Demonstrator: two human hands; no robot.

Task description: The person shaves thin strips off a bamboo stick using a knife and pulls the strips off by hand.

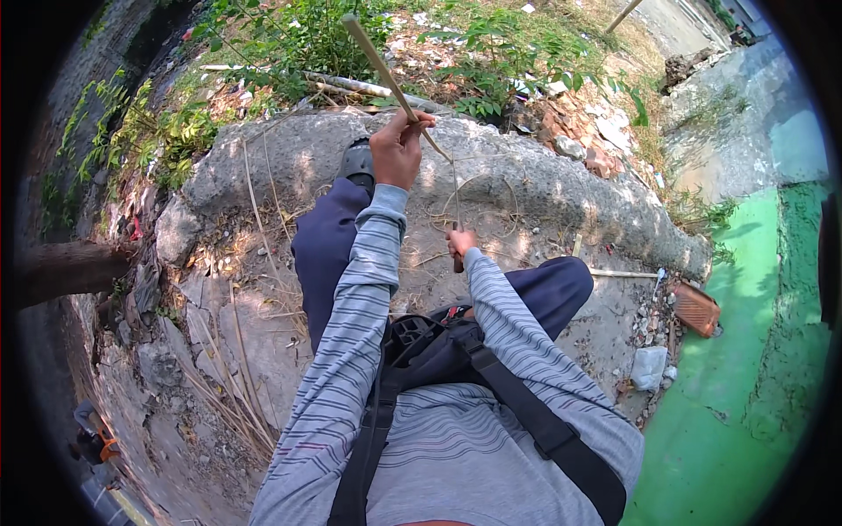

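My left hand (399, 151) is raised in front of me, its fingers closed round a pale bamboo stick (375, 60). The thicker end of the stick points up and away to the left, while its thin end slants down to the right. Lower down, my right hand (461, 240) grips the brown handle of a knife (458, 263). Its narrow blade points away from me, and the tip meets or overlaps the thin end of the stick; whether they touch I cannot tell. Thin curled bamboo strips (516, 210) lie on the ground beyond my right hand.
A rough concrete ledge (561, 188) curves ahead, with leafy plants (333, 39) and litter behind it. Long split strips (239, 386) lie at my left. An orange-brown tile (697, 309) and a whitish plastic bag (649, 368) are at right. Another person (95, 438) appears far lower left.
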